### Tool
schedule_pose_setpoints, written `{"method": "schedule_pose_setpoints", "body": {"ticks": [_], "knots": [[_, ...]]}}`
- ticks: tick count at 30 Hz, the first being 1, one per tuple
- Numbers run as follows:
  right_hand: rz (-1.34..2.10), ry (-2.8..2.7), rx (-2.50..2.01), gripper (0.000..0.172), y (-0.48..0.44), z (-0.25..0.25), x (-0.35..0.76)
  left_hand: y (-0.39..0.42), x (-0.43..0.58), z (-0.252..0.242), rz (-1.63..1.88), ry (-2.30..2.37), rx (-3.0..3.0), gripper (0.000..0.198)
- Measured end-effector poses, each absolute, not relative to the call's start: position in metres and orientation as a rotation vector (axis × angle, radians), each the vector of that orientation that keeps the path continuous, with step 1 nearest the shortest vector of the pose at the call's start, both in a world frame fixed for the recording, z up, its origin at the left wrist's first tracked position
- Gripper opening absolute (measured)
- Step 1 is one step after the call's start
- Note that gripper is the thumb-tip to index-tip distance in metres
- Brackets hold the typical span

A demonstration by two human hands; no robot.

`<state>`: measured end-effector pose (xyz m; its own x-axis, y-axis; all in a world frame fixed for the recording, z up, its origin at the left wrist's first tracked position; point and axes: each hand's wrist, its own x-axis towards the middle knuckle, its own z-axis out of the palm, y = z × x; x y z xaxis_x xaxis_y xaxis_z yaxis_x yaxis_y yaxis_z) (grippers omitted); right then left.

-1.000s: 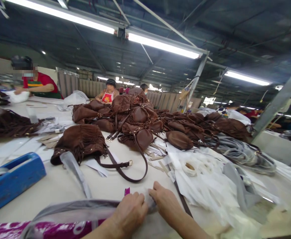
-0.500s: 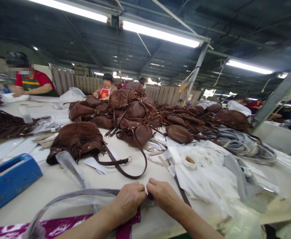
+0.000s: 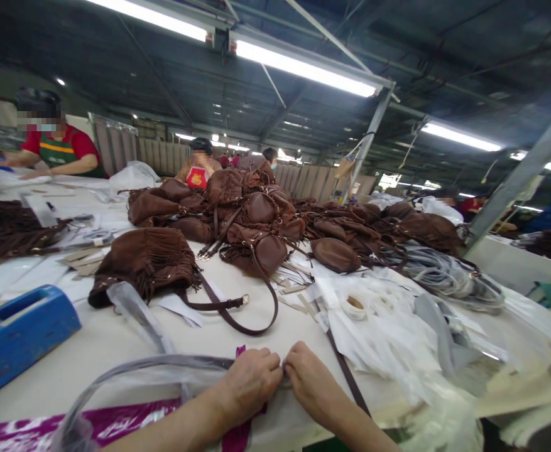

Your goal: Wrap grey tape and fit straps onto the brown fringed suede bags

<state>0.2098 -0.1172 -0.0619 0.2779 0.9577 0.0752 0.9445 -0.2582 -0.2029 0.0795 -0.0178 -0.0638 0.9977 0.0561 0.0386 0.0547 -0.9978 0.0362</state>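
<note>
My left hand [image 3: 251, 380] is closed, its fingers curled together over the table. A dark strap in a clear plastic sleeve [image 3: 162, 363] curves up from the lower left and runs into it. Close beside it, my right hand [image 3: 310, 383] is closed in a pinch, fingertips almost meeting the left ones. What the right fingers pinch is hidden. Beneath my left forearm lies shiny purple printed plastic [image 3: 129, 419]. A brown fringed bag [image 3: 146, 263] rests beyond my hands, its buckled strap [image 3: 254, 329] looping toward them.
A blue tape dispenser [image 3: 25, 342] stands at left. Brown bags [image 3: 256, 213] are heaped across the table's middle. White wrapping sheets [image 3: 388, 333] and a tape roll [image 3: 354, 306] lie at right, with coiled grey tubing [image 3: 438, 273] behind. A co-worker [image 3: 63, 150] works at far left.
Both hands stay together and have shifted slightly right. The dark bit seen under the right fingers earlier is now hidden. More purple plastic shows behind my left hand. The view has turned slightly.
</note>
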Motion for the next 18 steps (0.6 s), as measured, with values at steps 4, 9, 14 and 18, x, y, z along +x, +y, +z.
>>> {"method": "schedule_pose_setpoints", "body": {"ticks": [4,9,14,18], "knots": [[0.221,-1.505,-2.371,0.027,-0.115,-0.068,0.215,-0.018,0.079,-0.063,0.054,-0.005,3.109,0.013],[0.240,-1.447,-2.394,0.013,-0.107,-0.069,0.219,-0.017,0.078,-0.064,0.069,0.070,3.047,0.021],[0.355,-1.824,-2.049,0.016,-0.113,-0.049,0.220,-0.010,0.070,-0.064,0.160,0.401,2.844,0.021],[0.354,-2.229,-1.704,0.019,-0.119,-0.041,0.228,-0.001,0.065,-0.060,0.173,0.352,2.766,0.017]]}}
